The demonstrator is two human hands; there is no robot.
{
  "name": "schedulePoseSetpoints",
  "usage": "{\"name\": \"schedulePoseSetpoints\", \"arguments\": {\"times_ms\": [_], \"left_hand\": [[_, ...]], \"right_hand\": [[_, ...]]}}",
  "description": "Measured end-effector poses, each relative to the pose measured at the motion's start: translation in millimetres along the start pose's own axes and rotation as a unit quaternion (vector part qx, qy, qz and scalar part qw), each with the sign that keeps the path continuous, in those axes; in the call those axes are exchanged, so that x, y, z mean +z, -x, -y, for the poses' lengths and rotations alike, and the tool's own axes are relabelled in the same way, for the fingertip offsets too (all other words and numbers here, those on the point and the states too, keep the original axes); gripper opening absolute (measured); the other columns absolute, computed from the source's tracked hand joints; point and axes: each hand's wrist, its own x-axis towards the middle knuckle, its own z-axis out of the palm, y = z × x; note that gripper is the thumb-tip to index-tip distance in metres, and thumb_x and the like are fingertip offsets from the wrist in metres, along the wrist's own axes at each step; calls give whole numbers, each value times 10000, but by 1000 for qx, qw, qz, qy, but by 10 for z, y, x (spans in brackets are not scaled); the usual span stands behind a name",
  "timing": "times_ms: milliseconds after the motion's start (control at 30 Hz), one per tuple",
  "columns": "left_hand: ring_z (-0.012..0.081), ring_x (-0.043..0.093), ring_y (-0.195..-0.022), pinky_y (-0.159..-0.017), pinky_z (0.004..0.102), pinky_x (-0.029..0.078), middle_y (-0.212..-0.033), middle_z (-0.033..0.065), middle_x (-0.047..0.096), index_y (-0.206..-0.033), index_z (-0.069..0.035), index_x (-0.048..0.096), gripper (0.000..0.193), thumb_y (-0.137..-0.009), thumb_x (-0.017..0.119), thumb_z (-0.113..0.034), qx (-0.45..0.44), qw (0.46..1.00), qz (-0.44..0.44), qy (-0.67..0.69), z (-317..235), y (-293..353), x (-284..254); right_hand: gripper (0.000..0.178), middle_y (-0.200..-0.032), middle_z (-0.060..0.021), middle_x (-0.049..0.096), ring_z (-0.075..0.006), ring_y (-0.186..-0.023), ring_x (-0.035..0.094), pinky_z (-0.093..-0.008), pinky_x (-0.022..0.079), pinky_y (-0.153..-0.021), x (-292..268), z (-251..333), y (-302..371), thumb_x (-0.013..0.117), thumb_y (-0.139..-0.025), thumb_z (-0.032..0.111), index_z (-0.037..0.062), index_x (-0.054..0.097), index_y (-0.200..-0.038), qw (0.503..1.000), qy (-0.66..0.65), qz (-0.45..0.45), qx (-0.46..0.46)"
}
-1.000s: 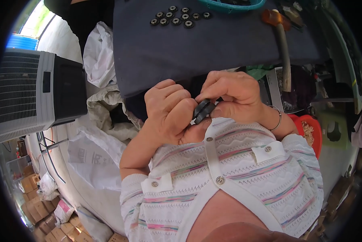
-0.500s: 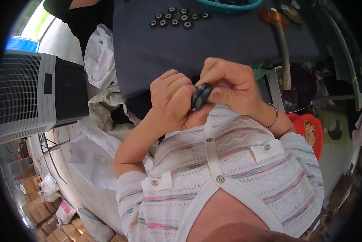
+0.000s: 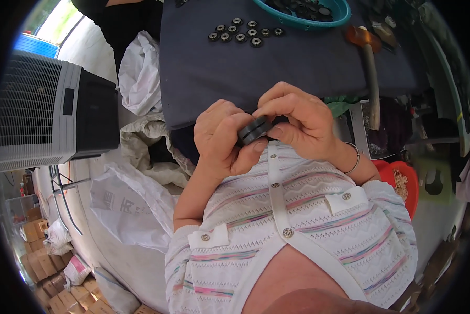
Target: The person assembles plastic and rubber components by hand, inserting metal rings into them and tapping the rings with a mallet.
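Observation:
Between my hands, in front of my chest, is a black grooved wheel (image 3: 253, 131), tilted with its rim groove toward me. My left hand (image 3: 217, 137) is closed around its left side, the thumb underneath. From the other side, my right hand (image 3: 304, 121) pinches the wheel's edge with thumb and fingers. The wheel's far face is hidden. Farther off on the dark table cover (image 3: 203, 78) lie several small black wheels (image 3: 240, 38) with metal centres, grouped together. Behind them stands a teal basket (image 3: 341, 19) holding many black round pieces.
A mallet (image 3: 372, 78) with an orange head lies along the table's right side. Below it on the right is a red container (image 3: 413, 180). A grey air cooler (image 3: 51, 112) and white sacks (image 3: 133, 209) stand left. Another person's dark clothing (image 3: 138, 21) shows at the far left.
The wheel has turned from nearly edge-up to a flatter tilt between my fingers. My view has shifted slightly, so more of the teal basket shows.

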Motion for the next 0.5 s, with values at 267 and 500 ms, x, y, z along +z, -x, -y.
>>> {"name": "schedulePoseSetpoints", "arguments": {"times_ms": [267,500], "left_hand": [[182,386,-392,-385,295,279,-521,47,421,-640,-28,482,259,-702,644,-220,45,998,-13,-50,-122,-106,21],[186,344,-377,-371,296,274,-502,50,368,-555,-46,398,338,-718,636,-222,54,997,-28,-53,-55,-78,66]], "right_hand": [[271,-847,-118,573,-161,-703,543,-242,436,-588,71,115,-12,611,-864,207,-43,572,-961,997,-73,-11,28],[314,-819,-108,544,-125,-705,458,-229,364,-600,80,47,13,586,-890,261,-48,561,-938,967,-227,-5,116]]}}
